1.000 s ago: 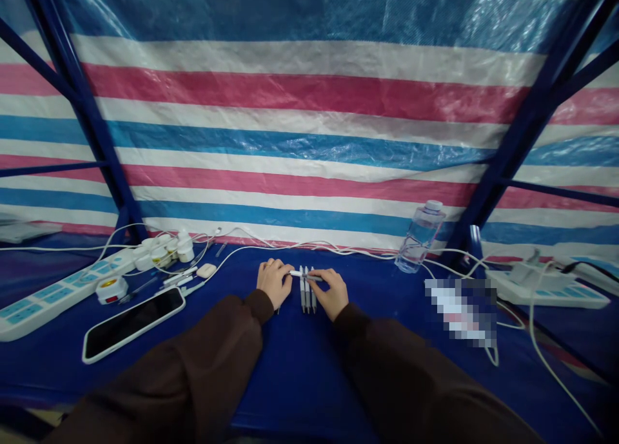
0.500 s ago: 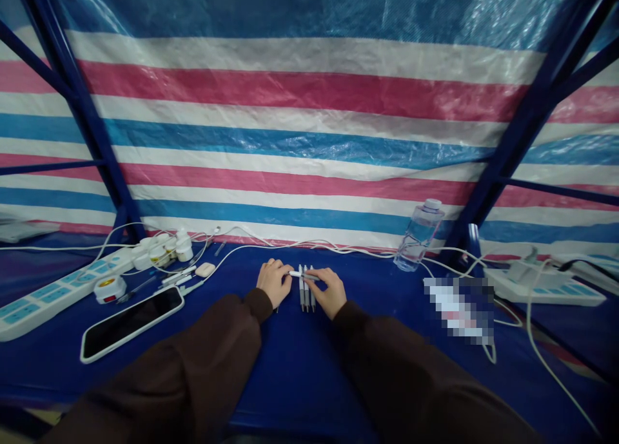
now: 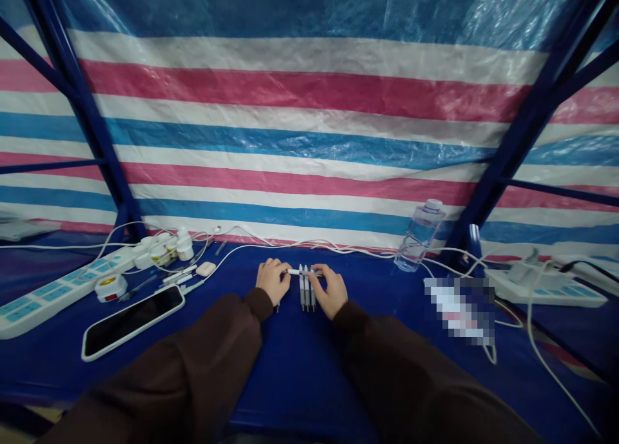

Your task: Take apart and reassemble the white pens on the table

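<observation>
A white-and-grey pen (image 3: pixel 294 272) lies crosswise between my hands, its white end to the left. My left hand (image 3: pixel 271 281) pinches that white end between thumb and fingers. On the other side, my right hand (image 3: pixel 331 292) has its thumb and fingers closed on the grey part, hiding much of it. Beneath the crosswise pen, three similar pens (image 3: pixel 306 297) lie side by side on the blue tabletop (image 3: pixel 300 373), tips toward me. A thin pointed tip shows below my left hand; the rest of it is covered.
To the left are a phone (image 3: pixel 133 323), a white power strip (image 3: pixel 62 292) with plugs, and a small pale case (image 3: pixel 206 269). A clear bottle (image 3: pixel 418 236) stands at back right, near another power strip (image 3: pixel 546 286). White cables (image 3: pixel 319 245) run along the back.
My right fingers have shifted slightly left along the crosswise pen, covering more of its grey part. My left hand stays nearly in place, and the three pens lie as before.
</observation>
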